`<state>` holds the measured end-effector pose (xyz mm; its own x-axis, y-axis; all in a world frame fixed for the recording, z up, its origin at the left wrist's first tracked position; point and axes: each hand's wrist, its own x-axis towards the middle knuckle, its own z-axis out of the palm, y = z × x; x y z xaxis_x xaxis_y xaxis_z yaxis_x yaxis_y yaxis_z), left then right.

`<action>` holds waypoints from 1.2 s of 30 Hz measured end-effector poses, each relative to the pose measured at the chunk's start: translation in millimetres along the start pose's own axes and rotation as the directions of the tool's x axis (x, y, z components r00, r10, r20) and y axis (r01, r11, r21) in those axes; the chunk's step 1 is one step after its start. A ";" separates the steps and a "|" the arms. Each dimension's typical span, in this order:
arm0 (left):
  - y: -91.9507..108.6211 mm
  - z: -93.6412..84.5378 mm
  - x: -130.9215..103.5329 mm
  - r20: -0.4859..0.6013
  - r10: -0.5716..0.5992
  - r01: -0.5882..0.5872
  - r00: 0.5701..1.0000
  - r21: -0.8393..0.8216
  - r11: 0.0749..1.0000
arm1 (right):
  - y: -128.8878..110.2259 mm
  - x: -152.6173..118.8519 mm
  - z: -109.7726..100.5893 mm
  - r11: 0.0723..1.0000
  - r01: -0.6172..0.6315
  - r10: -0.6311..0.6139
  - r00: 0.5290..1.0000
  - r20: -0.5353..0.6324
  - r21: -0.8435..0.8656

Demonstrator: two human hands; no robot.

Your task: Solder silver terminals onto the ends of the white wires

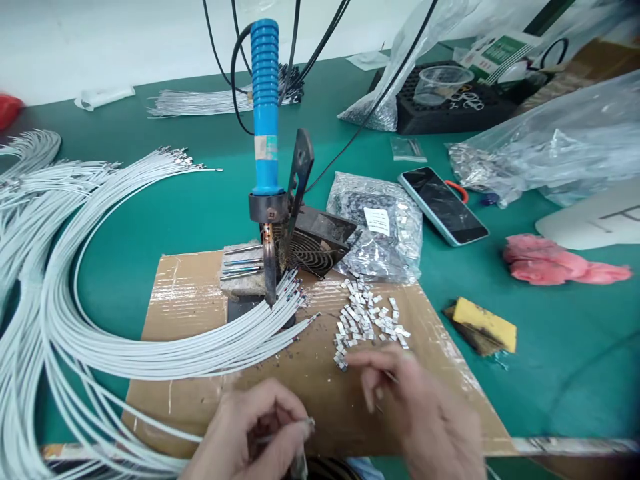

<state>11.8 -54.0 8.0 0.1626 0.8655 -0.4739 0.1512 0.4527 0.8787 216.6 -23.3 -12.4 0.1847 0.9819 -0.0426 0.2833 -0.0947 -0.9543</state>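
Note:
My left hand (260, 433) is low in the picture, over the cardboard's front edge, thumb and index finger pinched round a small item too blurred to name. To its right, my right hand (410, 400) reaches over the cardboard sheet (190, 400), index finger stretched toward small metal pieces (363, 313). A thin item shows between its fingers, too blurred to identify. Behind my hands, a thick bundle of white cables (200, 353) curves in from the left, its ends under the tip of a blue-handled soldering iron (266, 107) held upright in a dark metal stand (300, 180).
A plastic bag of parts (380, 227) lies behind the metal pieces. Right of it are a phone (445, 207), a pink cloth (560, 260) and a yellow sponge (483, 327). More white cables (25, 233) cover the left side. Black cords hang near the iron.

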 end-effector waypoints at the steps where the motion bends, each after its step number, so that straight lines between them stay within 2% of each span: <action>1: 4.8 1.8 3.6 -0.040 -0.030 0.028 0.999 -0.067 0.997 | -6.0 -3.1 8.8 0.996 -0.016 0.012 0.999 0.047 0.086; 5: 18.2 -0.6 8.6 -0.136 -0.118 0.081 0.984 -0.253 0.964 | -16.7 -8.8 31.9 0.971 -0.067 0.026 0.983 0.180 0.230; 9: 17.3 -3.4 6.5 -0.170 -0.136 0.081 0.976 -0.298 0.951 | -19.9 -7.7 41.1 0.948 -0.102 0.010 0.957 0.291 0.301; 17: 16.4 -2.6 4.6 -0.202 -0.165 0.103 0.965 -0.284 0.953 | -20.0 -1.6 37.5 0.935 -0.153 -0.010 0.890 0.456 0.320; 26: 15.4 -2.9 2.3 -0.219 -0.176 0.115 0.960 -0.267 0.957 | -14.4 0.5 32.2 0.920 -0.181 -0.013 0.872 0.490 0.347; 29: 8.4 -2.7 0.8 -0.249 -0.109 0.057 0.962 -0.207 0.977 | -17.3 2.5 30.2 0.920 -0.202 0.006 0.863 0.504 0.335; 32: -1.0 -0.1 -1.5 -0.318 0.054 -0.067 0.947 -0.031 0.997 | -21.4 2.3 29.9 0.913 -0.222 0.038 0.881 0.471 0.342; 34: -7.0 2.8 -2.7 -0.353 0.200 -0.164 0.914 0.130 0.978 | -23.5 1.2 30.9 0.903 -0.261 0.087 0.889 0.449 0.341; 36: -12.2 5.6 -3.1 -0.370 0.351 -0.255 0.860 0.283 0.924 | -24.4 -0.3 32.4 0.881 -0.315 0.135 0.884 0.448 0.354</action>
<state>14.9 -63.4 -1.6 -0.1680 0.9827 -0.0781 0.3744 0.1368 0.9171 179.2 -16.0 1.3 -0.2201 0.9284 -0.2994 -0.1420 -0.3341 -0.9318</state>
